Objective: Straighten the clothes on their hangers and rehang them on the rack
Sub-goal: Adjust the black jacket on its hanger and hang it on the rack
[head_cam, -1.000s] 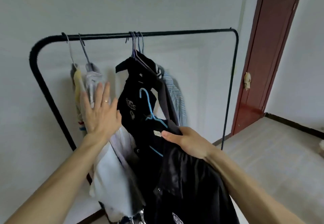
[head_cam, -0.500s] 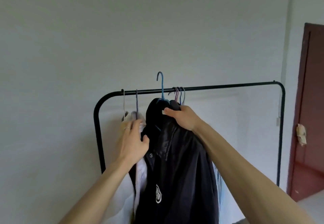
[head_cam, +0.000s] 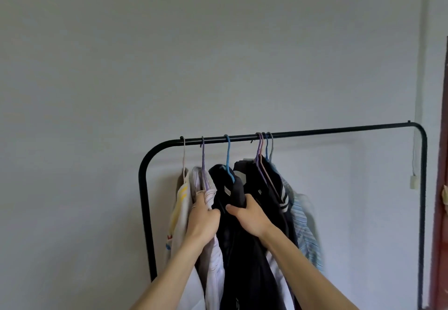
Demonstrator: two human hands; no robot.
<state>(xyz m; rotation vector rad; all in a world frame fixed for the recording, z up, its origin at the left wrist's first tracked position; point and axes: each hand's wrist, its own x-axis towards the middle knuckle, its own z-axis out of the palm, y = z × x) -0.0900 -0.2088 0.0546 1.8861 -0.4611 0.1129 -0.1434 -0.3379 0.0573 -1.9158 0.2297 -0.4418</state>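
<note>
A black metal rack (head_cam: 339, 130) stands against the wall. A black jacket (head_cam: 238, 244) hangs from its bar on a blue hanger (head_cam: 228, 158). My right hand (head_cam: 249, 215) is shut on the jacket's collar, just below the hanger. My left hand (head_cam: 203, 220) grips the jacket's left front edge, against a white and pink garment (head_cam: 213, 258) on a purple hanger (head_cam: 203, 161). A cream top with yellow stripes (head_cam: 178, 210) hangs at the far left. To the right hang another dark garment (head_cam: 264, 183) and a blue striped shirt (head_cam: 305, 232).
The bar's right half carries no hangers. A cord with a small switch (head_cam: 414, 181) hangs near the rack's right post (head_cam: 423, 212). A red-brown door frame (head_cam: 440, 212) stands at the right edge. The grey wall (head_cam: 218, 55) lies right behind the rack.
The blue hanger's hook, held above the bar half a second ago, now sits on the bar. My right hand slid down from the hanger neck to the collar, and my left hand moved onto the jacket's edge.
</note>
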